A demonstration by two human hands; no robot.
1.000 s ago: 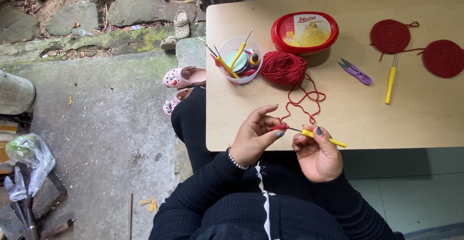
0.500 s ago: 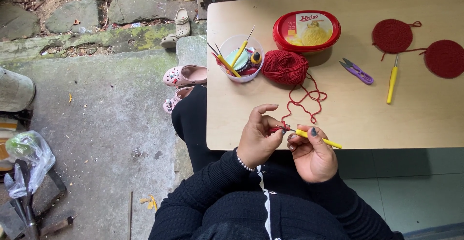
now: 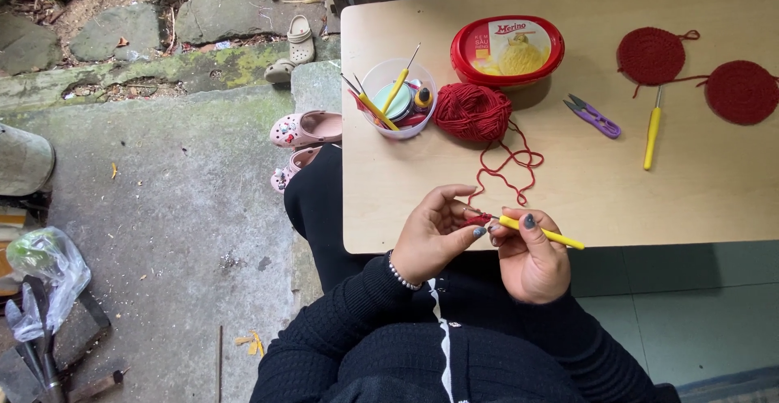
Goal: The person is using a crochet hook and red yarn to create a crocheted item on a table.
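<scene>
My left hand (image 3: 434,237) pinches a small piece of red crochet work (image 3: 477,219) at the near edge of the wooden table (image 3: 698,192). My right hand (image 3: 529,257) grips a yellow crochet hook (image 3: 542,232) whose tip meets that piece. A loose red strand (image 3: 510,163) runs in loops from the work up to a ball of red yarn (image 3: 471,112) in the middle of the table.
A clear cup of hooks and tools (image 3: 396,99) stands left of the ball, a red-lidded tub (image 3: 507,50) behind it. Purple snips (image 3: 595,116), a second yellow hook (image 3: 651,131) and two red crocheted discs (image 3: 652,56) (image 3: 740,92) lie right. Pink clogs (image 3: 306,129) sit on the paving.
Both hands stay close together at the table edge; fingers and hook shift slightly as the stitch is worked. The view has moved a little.
</scene>
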